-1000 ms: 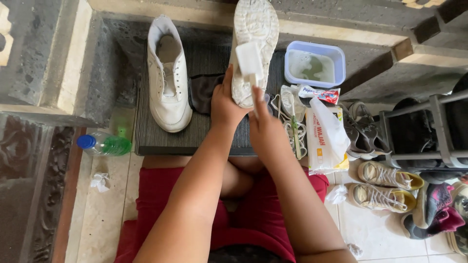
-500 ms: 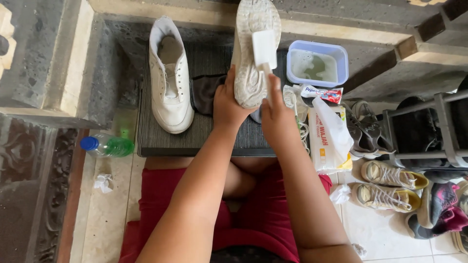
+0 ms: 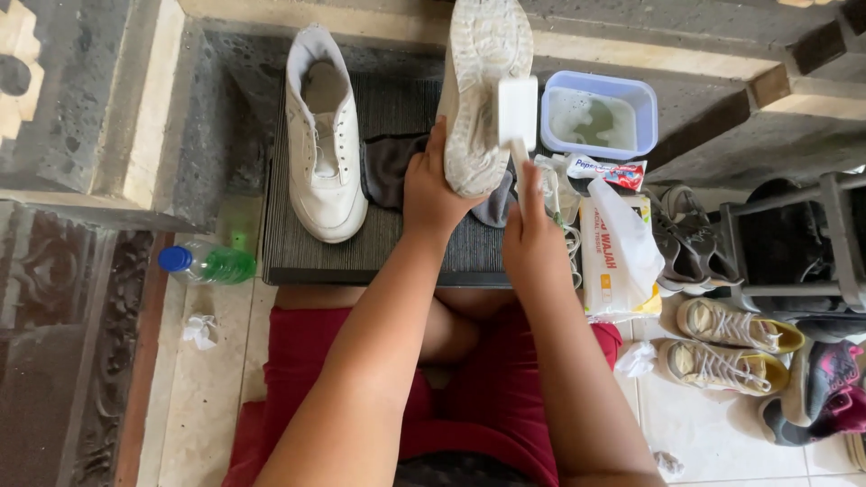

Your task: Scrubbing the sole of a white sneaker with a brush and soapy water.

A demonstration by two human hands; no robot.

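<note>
A pale blue rectangular plastic tub [image 3: 599,117] holds cloudy, greenish water. A clear bottle [image 3: 206,264] with a blue cap, holding green liquid, lies on the tiled floor [image 3: 207,397]. The left hand [image 3: 435,185] grips the heel of a white shoe [image 3: 480,90] turned sole up, its tread ridged and grimy. The right hand [image 3: 534,233] is closed around the handle of a white brush [image 3: 518,115], whose head rests against the sole. 1 more white shoe [image 3: 323,135] and a dark cloth [image 3: 390,167] lie on the ribbed dark surface [image 3: 361,257], walled by grey stone.
</note>
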